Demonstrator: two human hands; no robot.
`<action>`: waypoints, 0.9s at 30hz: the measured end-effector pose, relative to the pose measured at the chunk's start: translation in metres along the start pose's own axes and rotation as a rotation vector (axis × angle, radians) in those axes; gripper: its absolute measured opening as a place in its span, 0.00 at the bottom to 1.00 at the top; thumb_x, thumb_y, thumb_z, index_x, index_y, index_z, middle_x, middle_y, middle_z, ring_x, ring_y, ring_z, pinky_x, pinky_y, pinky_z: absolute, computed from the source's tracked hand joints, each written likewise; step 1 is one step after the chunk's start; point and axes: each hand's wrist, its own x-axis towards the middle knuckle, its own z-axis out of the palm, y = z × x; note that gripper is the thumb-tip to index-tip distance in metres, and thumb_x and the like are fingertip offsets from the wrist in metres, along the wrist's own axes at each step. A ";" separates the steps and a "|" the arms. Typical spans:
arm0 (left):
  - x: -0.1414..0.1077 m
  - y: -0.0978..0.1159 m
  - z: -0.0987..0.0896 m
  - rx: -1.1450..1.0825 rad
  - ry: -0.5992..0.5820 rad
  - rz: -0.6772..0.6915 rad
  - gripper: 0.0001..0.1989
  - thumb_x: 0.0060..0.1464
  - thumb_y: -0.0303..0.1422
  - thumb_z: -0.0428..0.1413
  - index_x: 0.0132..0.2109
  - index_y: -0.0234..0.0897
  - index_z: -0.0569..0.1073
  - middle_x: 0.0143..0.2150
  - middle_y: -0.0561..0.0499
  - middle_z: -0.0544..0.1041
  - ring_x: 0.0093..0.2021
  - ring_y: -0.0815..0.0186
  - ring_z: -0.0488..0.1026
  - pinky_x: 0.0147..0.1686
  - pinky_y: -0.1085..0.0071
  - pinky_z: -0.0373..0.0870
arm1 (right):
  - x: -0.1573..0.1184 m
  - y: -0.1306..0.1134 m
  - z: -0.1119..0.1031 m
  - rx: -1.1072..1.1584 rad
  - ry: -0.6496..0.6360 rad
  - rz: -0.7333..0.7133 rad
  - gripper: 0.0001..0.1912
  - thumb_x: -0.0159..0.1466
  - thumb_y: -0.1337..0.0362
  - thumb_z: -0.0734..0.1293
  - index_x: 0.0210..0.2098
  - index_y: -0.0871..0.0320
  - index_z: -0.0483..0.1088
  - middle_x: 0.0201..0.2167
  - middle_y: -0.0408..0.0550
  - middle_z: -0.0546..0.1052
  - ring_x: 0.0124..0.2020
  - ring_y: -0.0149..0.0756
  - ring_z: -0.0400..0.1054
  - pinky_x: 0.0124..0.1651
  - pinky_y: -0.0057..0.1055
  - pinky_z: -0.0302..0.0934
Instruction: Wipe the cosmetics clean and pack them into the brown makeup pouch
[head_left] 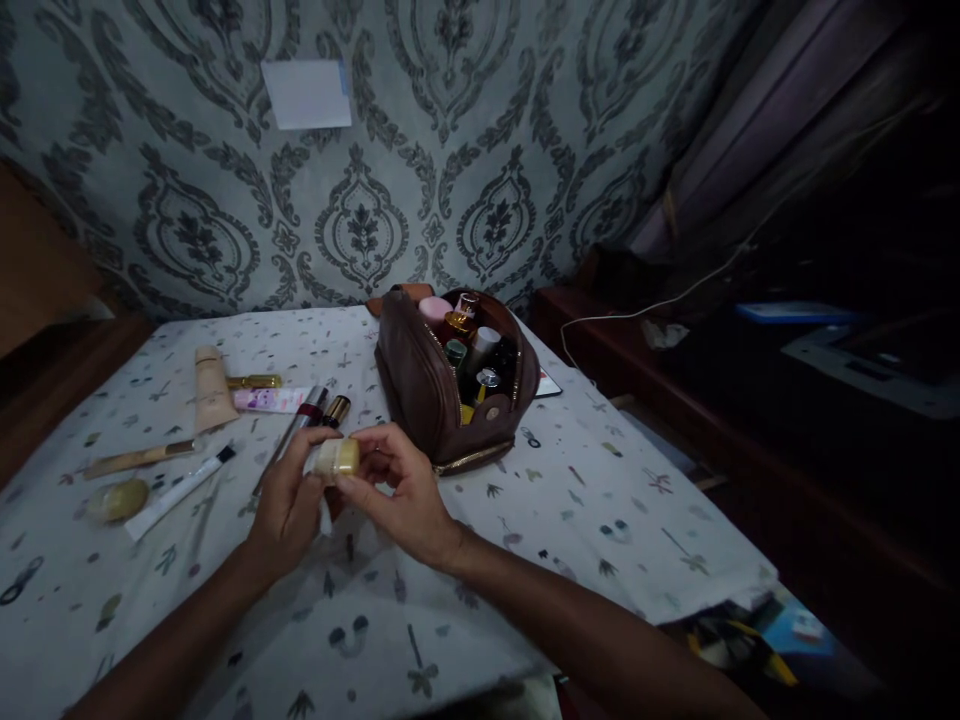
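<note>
Between both hands, above the table, is a small cosmetic jar (337,459) with a yellowish cap and a paler, clear-looking body. My left hand (289,500) grips its left end, while the fingers and thumb of my right hand (401,490) pinch the capped end. Something white shows below the left fingers; I cannot make it out. Just beyond my hands stands a brown toiletry bag (416,390), unzipped at the top. Packed inside are several bottles and jars, including a pink lid (433,310) and an amber bottle (461,318).
Left of my hands lie a beige tube (213,388), a gold tube (255,381), a pink-and-white tube (270,400), a wooden-handled brush (139,458), a white tube (178,495) and a yellow-capped jar (124,499). A patterned cloth (600,590) covers the table.
</note>
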 end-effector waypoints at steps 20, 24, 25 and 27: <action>-0.015 -0.011 0.011 0.023 -0.048 0.028 0.22 0.66 0.47 0.43 0.52 0.41 0.74 0.49 0.44 0.78 0.45 0.55 0.77 0.40 0.61 0.75 | 0.061 -0.102 -0.158 -1.103 0.096 -0.173 0.16 0.71 0.52 0.57 0.50 0.57 0.59 0.41 0.53 0.77 0.39 0.43 0.74 0.41 0.37 0.64; -0.016 -0.013 0.012 0.060 -0.040 0.044 0.23 0.66 0.49 0.43 0.51 0.40 0.74 0.50 0.44 0.79 0.51 0.54 0.76 0.49 0.59 0.72 | 0.067 -0.097 -0.158 -1.266 0.005 -0.148 0.14 0.70 0.56 0.57 0.49 0.59 0.61 0.44 0.57 0.76 0.41 0.45 0.72 0.42 0.37 0.62; -0.016 -0.013 0.012 0.069 -0.045 0.047 0.23 0.66 0.49 0.43 0.51 0.40 0.74 0.50 0.44 0.79 0.51 0.54 0.76 0.49 0.59 0.72 | 0.068 -0.097 -0.157 -1.285 -0.006 -0.147 0.14 0.69 0.57 0.57 0.49 0.59 0.61 0.44 0.57 0.76 0.41 0.45 0.71 0.42 0.37 0.62; -0.017 -0.013 0.012 0.090 -0.059 0.058 0.22 0.66 0.48 0.43 0.51 0.41 0.74 0.50 0.45 0.79 0.51 0.54 0.76 0.48 0.60 0.72 | 0.070 -0.096 -0.157 -1.319 -0.025 -0.144 0.14 0.69 0.57 0.58 0.50 0.59 0.62 0.43 0.56 0.76 0.41 0.46 0.71 0.43 0.38 0.61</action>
